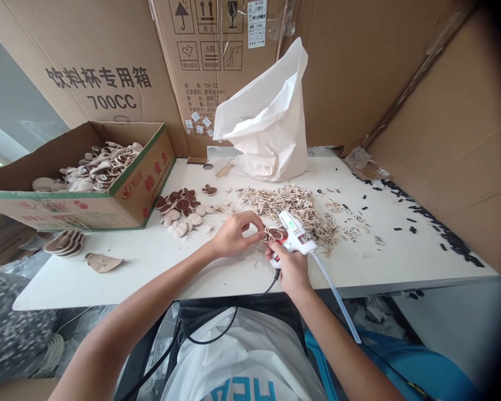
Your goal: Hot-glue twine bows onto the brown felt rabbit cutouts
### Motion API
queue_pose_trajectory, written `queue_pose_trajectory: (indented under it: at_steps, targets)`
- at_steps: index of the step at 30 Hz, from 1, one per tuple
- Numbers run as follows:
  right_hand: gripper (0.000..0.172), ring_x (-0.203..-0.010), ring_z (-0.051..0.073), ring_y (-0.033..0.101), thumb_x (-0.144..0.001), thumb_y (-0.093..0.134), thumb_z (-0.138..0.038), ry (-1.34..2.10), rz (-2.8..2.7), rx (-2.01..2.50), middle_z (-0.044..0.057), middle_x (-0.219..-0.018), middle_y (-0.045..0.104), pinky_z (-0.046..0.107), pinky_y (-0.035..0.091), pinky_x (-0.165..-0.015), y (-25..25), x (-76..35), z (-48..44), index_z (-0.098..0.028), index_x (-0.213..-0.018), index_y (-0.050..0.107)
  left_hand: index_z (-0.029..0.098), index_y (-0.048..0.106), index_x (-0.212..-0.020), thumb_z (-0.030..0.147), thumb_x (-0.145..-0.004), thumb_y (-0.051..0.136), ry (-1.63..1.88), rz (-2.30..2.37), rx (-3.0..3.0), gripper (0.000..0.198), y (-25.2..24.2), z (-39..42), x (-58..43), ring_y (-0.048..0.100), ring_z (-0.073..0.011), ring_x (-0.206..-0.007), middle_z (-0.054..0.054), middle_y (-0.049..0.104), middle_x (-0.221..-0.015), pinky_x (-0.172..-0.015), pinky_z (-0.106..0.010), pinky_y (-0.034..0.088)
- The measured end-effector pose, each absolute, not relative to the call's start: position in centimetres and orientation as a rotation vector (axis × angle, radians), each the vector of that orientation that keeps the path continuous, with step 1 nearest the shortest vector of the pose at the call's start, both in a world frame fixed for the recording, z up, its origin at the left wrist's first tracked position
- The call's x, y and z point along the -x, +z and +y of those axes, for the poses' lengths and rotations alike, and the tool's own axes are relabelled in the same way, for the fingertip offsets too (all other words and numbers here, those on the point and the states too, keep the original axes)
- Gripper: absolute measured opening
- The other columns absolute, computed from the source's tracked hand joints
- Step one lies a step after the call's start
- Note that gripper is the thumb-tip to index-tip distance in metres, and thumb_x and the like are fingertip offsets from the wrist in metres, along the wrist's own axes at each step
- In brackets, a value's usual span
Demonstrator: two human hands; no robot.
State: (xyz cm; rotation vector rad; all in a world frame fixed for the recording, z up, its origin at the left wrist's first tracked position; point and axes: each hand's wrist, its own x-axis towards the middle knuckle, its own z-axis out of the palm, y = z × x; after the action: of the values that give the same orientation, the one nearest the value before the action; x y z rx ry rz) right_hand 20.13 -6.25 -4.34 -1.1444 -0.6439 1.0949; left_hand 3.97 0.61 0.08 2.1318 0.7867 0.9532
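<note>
My right hand [294, 272] is wrapped round the grip of a white hot glue gun [297, 233], which has a green light on its body. A long translucent glue stick [336, 295] sticks out of its back. Thumb and forefinger of my left hand [237, 234] are pinched at the edge of a small brown fabric piece [280, 234] with a beige cord bow [271, 234] on it. My right thumb is close to that piece too. Fingers and the gun partly cover it, and the nozzle is hidden. A pile of beige cord bows [290, 203] lies just beyond.
Brown and pale fabric pieces [183, 203] lie left of the bows. A cardboard box [137, 186] full of similar pieces stands at left, a white bag [271, 139] at back. Small black pieces [413, 209] are scattered right. Cardboard walls enclose the white table [150, 278]. The gun's black cord [271, 287] runs over the front edge.
</note>
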Motion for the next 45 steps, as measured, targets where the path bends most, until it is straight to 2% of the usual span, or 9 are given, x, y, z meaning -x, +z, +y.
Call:
queue_pose_trajectory:
  at_steps: [18, 40, 45]
  targets:
    - [0.026, -0.052, 0.015, 0.062, -0.067, 0.085, -0.027, 1.114, -0.630, 1.146, 0.002, -0.069, 0.072, 0.026, 0.052, -0.048, -4.36, -20.17, -6.33, -0.019, -0.088, 0.071, 0.016, 0.072, -0.088, 0.021, -0.091, 0.069, 0.953, 0.800, -2.157, 0.006, 0.27, 0.48, -3.89, 0.047, -0.0083, -0.064, -0.004, 0.074, -0.098, -0.060, -0.024, 0.039]
    - [0.029, -0.052, 0.015, 0.063, -0.067, 0.085, -0.027, 1.130, -0.618, 1.142, 0.003, -0.071, 0.074, 0.027, 0.053, -0.048, -4.42, -20.17, -6.27, -0.018, -0.092, 0.071, 0.017, 0.072, -0.091, 0.025, -0.093, 0.069, 0.936, 0.829, -2.153, 0.008, -0.05, 0.53, -3.83, 0.040, -0.0084, -0.061, -0.003, 0.074, -0.098, -0.058, -0.025, 0.036]
    - [0.028, -0.051, 0.016, 0.064, -0.070, 0.088, -0.032, 1.146, -0.637, 1.123, 0.001, -0.062, 0.071, 0.027, 0.053, -0.049, -4.44, -20.25, -6.34, -0.018, -0.088, 0.071, 0.018, 0.072, -0.093, 0.025, -0.094, 0.068, 0.985, 0.786, -2.172, 0.008, -0.43, 0.68, -3.85, 0.044, -0.0086, -0.062, -0.003, 0.074, -0.101, -0.061, -0.025, 0.041]
